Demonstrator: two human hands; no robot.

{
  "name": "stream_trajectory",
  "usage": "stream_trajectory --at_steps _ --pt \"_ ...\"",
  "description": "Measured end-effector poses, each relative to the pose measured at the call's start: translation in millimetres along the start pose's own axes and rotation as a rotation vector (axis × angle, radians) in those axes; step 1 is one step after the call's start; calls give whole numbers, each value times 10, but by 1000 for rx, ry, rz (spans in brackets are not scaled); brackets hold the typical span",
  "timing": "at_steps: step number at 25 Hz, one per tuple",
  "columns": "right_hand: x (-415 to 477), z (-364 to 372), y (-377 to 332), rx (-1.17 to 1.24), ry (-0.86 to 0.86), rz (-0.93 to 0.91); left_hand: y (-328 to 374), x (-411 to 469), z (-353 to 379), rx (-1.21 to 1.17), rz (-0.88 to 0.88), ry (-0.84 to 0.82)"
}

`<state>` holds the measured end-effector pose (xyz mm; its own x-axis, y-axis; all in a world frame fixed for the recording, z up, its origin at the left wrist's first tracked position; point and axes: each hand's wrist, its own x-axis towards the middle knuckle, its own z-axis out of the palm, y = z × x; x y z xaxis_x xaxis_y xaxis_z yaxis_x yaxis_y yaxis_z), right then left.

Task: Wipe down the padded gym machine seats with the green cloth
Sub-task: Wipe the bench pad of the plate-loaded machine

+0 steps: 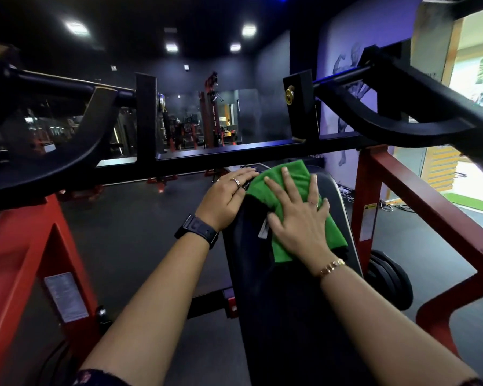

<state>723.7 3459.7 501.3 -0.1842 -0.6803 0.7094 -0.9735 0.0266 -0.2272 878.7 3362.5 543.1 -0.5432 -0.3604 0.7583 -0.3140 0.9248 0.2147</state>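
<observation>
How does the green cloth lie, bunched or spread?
Spread flat: green cloth lies on the black padded seat under the open right hand.

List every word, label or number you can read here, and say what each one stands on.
Nothing here reads clearly.
White sticker on the red frame at left: print too blurred.
Yellow-topped sticker on the red upright at right: too small.
White tag beside the green cloth: illegible.
Vertical lettering on the distant red machine: blurred.
</observation>
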Motion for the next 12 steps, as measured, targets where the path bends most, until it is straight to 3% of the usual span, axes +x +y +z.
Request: stream_trajectory --at_steps 2,7,9,12 --pt "44 16 -110 17 16 86 26 -15 -13 -7 -11 12" --pt "-1050 283 199 -92 18 -247 11 -23 -14 24 13 13" --pt "-816 198 575 -69 44 -123 34 -40 -10 47 -5 11" --pt "-26 -54 650 108 20 310 75 -37 -2 42 -20 12"
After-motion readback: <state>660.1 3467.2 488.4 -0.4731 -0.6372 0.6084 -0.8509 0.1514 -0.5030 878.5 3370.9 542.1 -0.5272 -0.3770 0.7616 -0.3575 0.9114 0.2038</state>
